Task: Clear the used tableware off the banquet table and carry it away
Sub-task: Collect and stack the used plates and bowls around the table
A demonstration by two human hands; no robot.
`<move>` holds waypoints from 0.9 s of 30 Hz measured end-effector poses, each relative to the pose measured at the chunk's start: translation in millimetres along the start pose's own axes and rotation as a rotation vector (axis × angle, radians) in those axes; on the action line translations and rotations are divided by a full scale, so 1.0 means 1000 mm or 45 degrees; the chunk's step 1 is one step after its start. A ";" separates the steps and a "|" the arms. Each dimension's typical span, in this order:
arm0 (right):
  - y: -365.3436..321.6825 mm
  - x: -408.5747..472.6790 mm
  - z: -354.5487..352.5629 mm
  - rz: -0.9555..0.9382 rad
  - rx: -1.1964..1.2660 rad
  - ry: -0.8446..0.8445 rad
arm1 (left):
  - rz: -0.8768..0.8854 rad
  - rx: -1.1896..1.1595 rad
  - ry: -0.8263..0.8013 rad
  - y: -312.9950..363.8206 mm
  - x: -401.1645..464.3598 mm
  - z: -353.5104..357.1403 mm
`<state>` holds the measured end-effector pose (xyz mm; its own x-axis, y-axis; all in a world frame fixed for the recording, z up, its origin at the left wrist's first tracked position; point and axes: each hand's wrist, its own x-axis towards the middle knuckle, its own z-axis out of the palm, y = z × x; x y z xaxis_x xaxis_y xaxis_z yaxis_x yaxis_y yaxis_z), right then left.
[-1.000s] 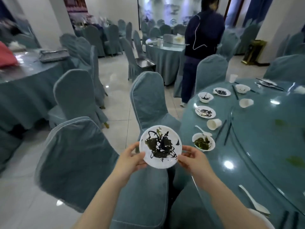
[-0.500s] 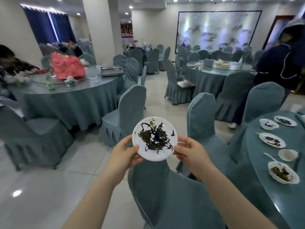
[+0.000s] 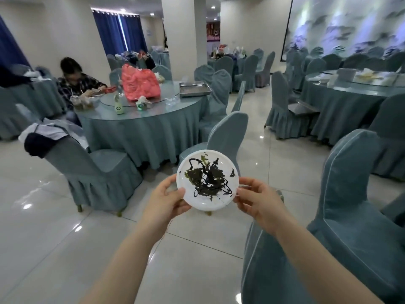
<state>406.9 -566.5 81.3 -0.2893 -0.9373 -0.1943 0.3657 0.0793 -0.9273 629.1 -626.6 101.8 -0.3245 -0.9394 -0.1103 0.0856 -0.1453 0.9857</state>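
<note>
Left hand [image 3: 167, 199] & right hand [image 3: 257, 199] each pinch opposite rims of dirty white plate [image 3: 228, 160], held mid-air over tiled floor [image 3: 54, 238]; chair [image 3: 341, 216] close at right, floor open ahead-left

- Plate [image 3: 198, 199]: near rim partly covered by thumbs of left hand [image 3: 165, 199] and right hand [image 3: 258, 200]; fingers beneath it hidden.
- Both forearms: cut off by bottom edge.
- Nearest chair [image 3: 341, 216]: cut off at right and bottom edges.
- Seated person [image 3: 76, 82]: lower body hidden behind round table [image 3: 140, 128].
- Far tables' clutter: too small to identify.
- Wall mural [image 3: 350, 25]: cut off at top and right.
</note>
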 end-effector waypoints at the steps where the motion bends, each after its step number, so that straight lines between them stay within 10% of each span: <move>1: -0.001 0.016 0.006 0.018 0.005 -0.014 | -0.005 0.006 0.008 0.003 0.016 -0.006; 15: -0.053 0.220 0.009 -0.063 -0.047 0.204 | -0.013 -0.117 -0.086 0.039 0.271 -0.036; 27: -0.093 0.276 -0.072 -0.271 0.050 0.832 | -0.152 -0.157 -0.666 0.055 0.475 0.088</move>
<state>229.4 -807.7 90.9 -0.8281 -0.5330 -0.1736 0.2697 -0.1075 -0.9569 396.5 -1053.1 114.6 -0.7612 -0.6389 -0.1112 0.1191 -0.3063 0.9444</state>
